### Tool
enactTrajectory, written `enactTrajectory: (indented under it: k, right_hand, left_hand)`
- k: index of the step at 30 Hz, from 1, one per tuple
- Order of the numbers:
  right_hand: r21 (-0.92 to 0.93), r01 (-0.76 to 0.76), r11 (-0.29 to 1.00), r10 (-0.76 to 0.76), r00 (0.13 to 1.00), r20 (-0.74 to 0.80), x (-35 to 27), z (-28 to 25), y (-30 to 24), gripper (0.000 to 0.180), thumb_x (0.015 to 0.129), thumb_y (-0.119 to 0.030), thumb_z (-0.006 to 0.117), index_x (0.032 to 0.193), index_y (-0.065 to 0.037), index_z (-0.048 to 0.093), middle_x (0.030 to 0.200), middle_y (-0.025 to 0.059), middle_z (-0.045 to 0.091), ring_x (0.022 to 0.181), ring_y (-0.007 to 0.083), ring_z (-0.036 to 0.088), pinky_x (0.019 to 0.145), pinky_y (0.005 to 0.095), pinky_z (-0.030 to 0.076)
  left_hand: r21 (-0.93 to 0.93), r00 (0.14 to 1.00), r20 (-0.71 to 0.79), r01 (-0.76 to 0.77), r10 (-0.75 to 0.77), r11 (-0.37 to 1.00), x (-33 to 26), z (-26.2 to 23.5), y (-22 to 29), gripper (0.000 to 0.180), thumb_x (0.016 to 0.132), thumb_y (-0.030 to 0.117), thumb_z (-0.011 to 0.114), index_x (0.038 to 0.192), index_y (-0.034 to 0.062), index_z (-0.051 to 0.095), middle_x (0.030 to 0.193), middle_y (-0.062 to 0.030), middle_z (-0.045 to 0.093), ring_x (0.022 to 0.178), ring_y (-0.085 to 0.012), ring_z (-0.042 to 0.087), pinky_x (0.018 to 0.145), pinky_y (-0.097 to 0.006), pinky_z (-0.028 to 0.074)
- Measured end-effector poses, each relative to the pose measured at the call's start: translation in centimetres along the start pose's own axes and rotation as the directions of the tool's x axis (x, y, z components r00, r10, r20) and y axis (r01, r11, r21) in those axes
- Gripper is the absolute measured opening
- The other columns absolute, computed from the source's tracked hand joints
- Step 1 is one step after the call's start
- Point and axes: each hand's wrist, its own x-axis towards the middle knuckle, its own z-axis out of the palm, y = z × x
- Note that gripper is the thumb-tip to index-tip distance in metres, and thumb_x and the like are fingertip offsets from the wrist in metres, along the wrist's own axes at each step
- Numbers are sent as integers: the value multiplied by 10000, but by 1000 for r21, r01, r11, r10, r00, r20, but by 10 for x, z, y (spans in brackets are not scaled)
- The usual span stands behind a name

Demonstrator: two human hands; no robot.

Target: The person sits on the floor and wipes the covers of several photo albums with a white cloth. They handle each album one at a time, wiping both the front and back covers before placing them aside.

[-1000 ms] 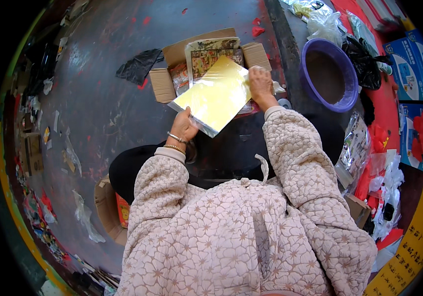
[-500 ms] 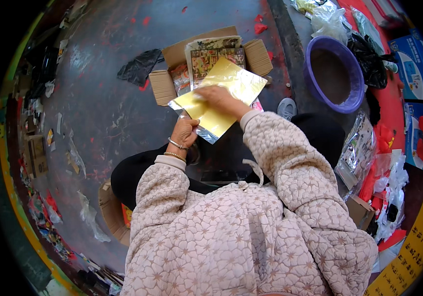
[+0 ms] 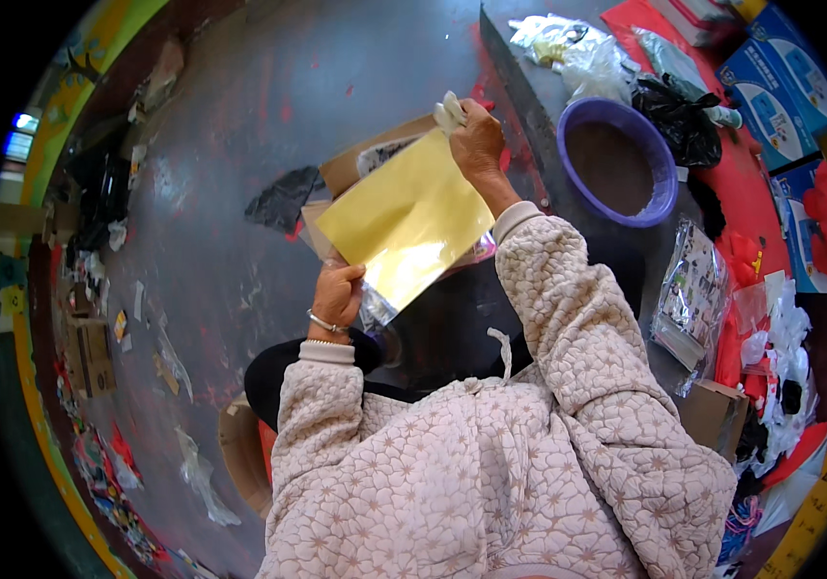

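A flat yellow sheet in a shiny transparent plastic bag (image 3: 404, 217) is held tilted above my lap. My left hand (image 3: 338, 294) pinches its lower left edge, thumb on top. At the sheet's upper right corner, my right hand (image 3: 478, 143) is closed in a fist around a crumpled pale cloth (image 3: 449, 113) that pokes out past the fingers. Whether this hand also touches the sheet cannot be made out. Behind the sheet stands an open cardboard box (image 3: 341, 172), mostly hidden, with printed material partly showing in it.
A purple basin (image 3: 659, 207) stands to the right, near a black plastic bag (image 3: 679, 121) and blue boxes (image 3: 770, 101). A wrapped printed pack (image 3: 691, 294) lies nearer. Another black bag (image 3: 280, 201) is left of the cardboard box. Plastic scraps (image 3: 199, 473) litter the left floor.
My right hand has moved off the sheet's middle, away to its far right corner, and the pale cloth now shows. The sheet has been raised and covers more of the box.
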Motion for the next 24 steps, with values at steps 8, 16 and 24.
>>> enactTrajectory:
  k: [8,16,24]
  right_hand:
    - [927,-348,137,258,916,306,66,-125,-17,278,758,-17,414,989,-15,568,947,133,594,827,300,594,745,411,487]
    - [806,-423,-414,-13,888,459,53,-165,18,395,879,-242,380,1156,27,466,1146,186,515,1061,332,489,917,496,369]
    - [820,-399,411,-98,875,474,31,-142,-41,329,868,-221,463,1123,-17,502,1236,191,446,1156,313,416,940,455,335]
  left_hand:
    - [-28,964,217,-152,155,988,-8,17,92,551,678,-102,368,1223,-20,381,1227,-148,453,1149,-276,429,992,-359,314]
    - [-132,963,264,-9,44,991,37,27,86,443,784,-46,384,1226,-13,373,1220,-161,455,1145,-271,437,980,-381,338]
    - [-319,900,419,266,-117,910,50,83,77,364,928,216,340,1246,45,387,1234,-100,464,1154,-236,426,979,-389,324]
